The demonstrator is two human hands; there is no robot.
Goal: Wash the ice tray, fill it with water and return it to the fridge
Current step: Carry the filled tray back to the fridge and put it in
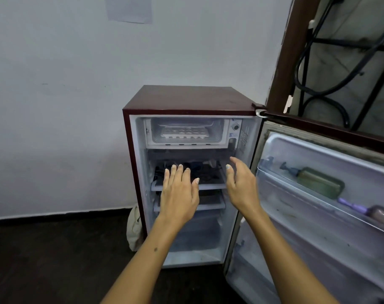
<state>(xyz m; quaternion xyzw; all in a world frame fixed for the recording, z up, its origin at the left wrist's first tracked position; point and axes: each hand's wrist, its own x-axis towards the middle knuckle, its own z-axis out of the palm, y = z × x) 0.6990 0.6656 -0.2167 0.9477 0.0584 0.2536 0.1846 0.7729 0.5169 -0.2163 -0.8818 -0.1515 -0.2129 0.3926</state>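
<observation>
Left grip: the left hand (179, 195) was held out flat, palm down, fingers straight and apart, holding nothing.
Right grip: the right hand (241, 185) was turned edge-on, fingers relaxed and apart, holding nothing.
Ice tray: the white ice tray (184, 132) lay in the freezer compartment (218, 131), above and beyond both grips, touched by neither.
Fridge: the maroon mini fridge (186, 98) stood open before the grips, its door (318, 194) swung out to the right of the right grip.
Door shelf: a green bottle (320, 182) and a purple bottle (360, 208) lay right of the right grip.
Shelves: dark items (205, 174) sat just beyond the left grip's fingertips.
</observation>
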